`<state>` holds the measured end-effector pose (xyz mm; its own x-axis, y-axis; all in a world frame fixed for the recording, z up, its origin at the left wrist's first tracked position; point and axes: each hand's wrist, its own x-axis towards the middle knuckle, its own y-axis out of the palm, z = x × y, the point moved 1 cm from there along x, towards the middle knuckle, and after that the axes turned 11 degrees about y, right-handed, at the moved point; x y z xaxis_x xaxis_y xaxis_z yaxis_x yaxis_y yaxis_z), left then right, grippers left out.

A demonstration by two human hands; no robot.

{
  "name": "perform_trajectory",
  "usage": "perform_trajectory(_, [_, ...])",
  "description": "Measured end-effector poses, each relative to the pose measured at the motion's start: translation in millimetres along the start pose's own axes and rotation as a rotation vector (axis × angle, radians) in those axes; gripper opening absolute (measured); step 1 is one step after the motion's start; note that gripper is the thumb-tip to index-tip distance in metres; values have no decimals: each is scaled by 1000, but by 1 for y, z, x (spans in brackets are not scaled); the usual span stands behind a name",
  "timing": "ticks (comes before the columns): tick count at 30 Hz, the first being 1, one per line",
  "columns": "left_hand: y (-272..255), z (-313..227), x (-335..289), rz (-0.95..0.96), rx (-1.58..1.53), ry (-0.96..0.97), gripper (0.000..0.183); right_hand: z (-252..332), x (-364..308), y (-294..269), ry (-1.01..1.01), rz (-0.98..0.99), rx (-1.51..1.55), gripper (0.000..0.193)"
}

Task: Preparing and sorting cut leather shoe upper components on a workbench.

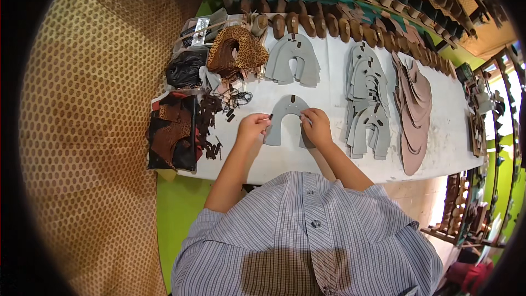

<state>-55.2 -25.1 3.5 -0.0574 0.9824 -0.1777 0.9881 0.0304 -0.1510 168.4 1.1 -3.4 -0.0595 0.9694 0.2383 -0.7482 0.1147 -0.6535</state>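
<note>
A grey U-shaped shoe-upper piece (289, 107) lies on the white table before me, its curve facing away and a small dark tab at its top. My left hand (253, 128) is beside its left arm, pinching a small dark strip (270, 117) between thumb and fingers. On the opposite side, my right hand (318, 126) grips the edge of the grey piece with its fingertips; the fingers partly hide that edge. Farther back lie more grey U-shaped pieces (308, 61), overlapping. Loose dark strips (208, 115) are scattered to the left.
Stacked grey pieces (359, 85) and pinkish-tan pieces (415, 96) lie on the right of the white table (329, 87). Brown shoe lasts (331, 24) line the back. A leopard-print bundle (241, 49), a black plastic bag (186, 69) and a scrap-filled box (172, 131) crowd the left.
</note>
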Motion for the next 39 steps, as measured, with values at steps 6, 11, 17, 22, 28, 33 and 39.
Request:
perform_trajectory(6, [24,15,16,-1,98,19,19,5,25,8,81,103,-31,24])
perform_trajectory(11, [31,-6,26,6,504,145,17,4,47,21,112,157,-228,38])
perform_trajectory(17, [28,-2,33,36,571,169,15,8,72,29,164,361,-318,40])
perform_trajectory(22, [32,-6,41,81,623,228,15,-7,82,36,95,416,-280,31])
perform_trajectory(28, [30,-1,32,45,760,545,14,2,89,31,141,652,-79,32])
perform_trajectory(33, [32,-9,30,130,958,642,13,0,95,39,81,731,-283,39])
perform_trajectory(39, [31,-9,24,134,1177,888,14,-2,96,51,152,768,-306,36])
